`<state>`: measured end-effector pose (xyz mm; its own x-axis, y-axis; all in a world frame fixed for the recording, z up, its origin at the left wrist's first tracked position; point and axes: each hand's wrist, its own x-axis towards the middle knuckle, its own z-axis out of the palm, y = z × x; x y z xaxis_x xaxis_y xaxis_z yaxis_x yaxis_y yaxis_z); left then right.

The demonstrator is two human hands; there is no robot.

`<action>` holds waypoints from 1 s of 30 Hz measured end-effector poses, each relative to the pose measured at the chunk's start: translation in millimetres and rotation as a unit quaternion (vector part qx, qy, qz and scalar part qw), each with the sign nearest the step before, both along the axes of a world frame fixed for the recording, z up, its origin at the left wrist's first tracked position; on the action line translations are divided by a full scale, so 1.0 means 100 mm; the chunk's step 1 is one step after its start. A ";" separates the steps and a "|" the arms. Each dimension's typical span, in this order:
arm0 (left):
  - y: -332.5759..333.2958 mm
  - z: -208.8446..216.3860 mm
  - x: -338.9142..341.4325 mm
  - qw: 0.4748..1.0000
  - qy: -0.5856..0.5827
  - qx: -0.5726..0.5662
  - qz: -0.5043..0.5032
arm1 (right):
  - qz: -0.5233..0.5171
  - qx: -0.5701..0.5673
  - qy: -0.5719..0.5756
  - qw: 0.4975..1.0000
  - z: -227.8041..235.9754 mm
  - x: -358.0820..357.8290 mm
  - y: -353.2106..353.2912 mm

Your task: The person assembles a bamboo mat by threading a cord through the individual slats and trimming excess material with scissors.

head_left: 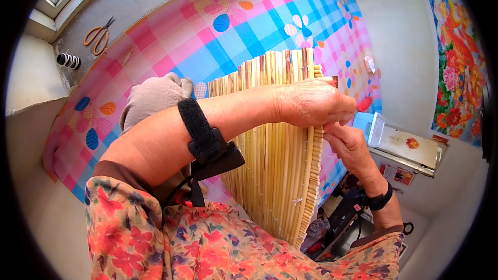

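Note:
A mat of pale straw-coloured stalks (264, 171), bound side by side with white thread, rests against my lap and rises in front of me. My left arm, with a black strap and device on it, crosses over the mat. At the mat's right edge, my left hand (311, 102) is closed, its fingers curled. Just below and to the right, my right hand (346, 146) is closed too, fingertips pinched against those of the left. What lies between the fingers is hidden. A short knotted thread end (296, 200) sticks out low on the mat.
A pink and blue checked sheet (207, 46) spreads beneath and beyond the mat. Scissors (98, 36) with orange handles and a spool of dark thread (68, 61) lie on the ledge at left. A light-blue box (367, 127) and a white-topped cabinet (407, 145) stand at right.

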<state>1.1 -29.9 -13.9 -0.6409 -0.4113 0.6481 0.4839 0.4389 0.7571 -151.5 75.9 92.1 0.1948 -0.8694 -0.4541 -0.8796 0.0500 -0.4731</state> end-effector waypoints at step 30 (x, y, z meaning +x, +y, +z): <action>-0.03 0.03 -0.09 0.996 -0.071 -0.052 -0.022 | -0.171 0.080 -0.060 0.980 -0.07 0.00 0.09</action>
<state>-8.0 -32.5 -10.4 -0.7446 -0.3163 0.5877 0.3957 0.5000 0.7704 -151.1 85.1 85.2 -0.0357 -0.8129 -0.5813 -0.7366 0.4145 -0.5344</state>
